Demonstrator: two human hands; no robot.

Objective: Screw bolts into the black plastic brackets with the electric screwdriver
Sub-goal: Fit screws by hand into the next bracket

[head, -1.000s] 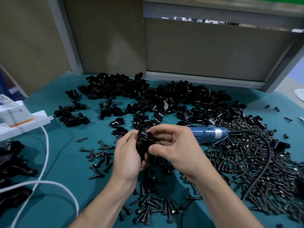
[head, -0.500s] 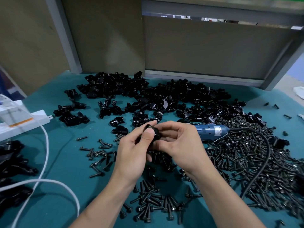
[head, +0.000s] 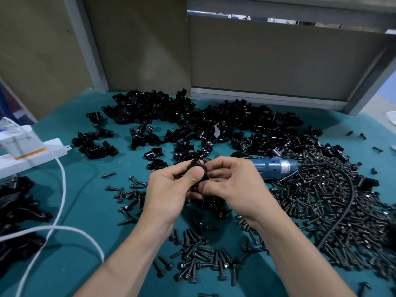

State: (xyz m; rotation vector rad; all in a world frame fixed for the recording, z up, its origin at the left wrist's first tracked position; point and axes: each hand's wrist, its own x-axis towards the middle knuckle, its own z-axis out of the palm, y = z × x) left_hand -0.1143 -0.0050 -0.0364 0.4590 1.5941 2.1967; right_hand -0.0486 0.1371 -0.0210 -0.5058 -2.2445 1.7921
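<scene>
While the left hand [head: 171,196] and the right hand [head: 237,185] are meeting above the middle of the teal, matte-covered counter [head: 85,211], both are gripping one small glossy black plastic bracket [head: 198,163] between them. The left thumb is pressing flat on its face, and the right fingers are curling round its right side. Whether a bolt is sitting in the bracket cannot be told. Just behind the right hand, the blue cylindrical electric screwdriver [head: 276,167] is lying on its side on the counter. Its black cord [head: 351,194] is looping across a dense heap of dark threaded metal bolts [head: 310,200] with flanged heads. A looser scatter of bolts [head: 199,260] is lying between the forearms. Farther back, a broad pile of black plastic brackets [head: 205,125], curved and shiny, is spreading across the counter. At the left, a smooth white cable [head: 61,189] is curving past a white rectangular power strip [head: 32,153].
</scene>
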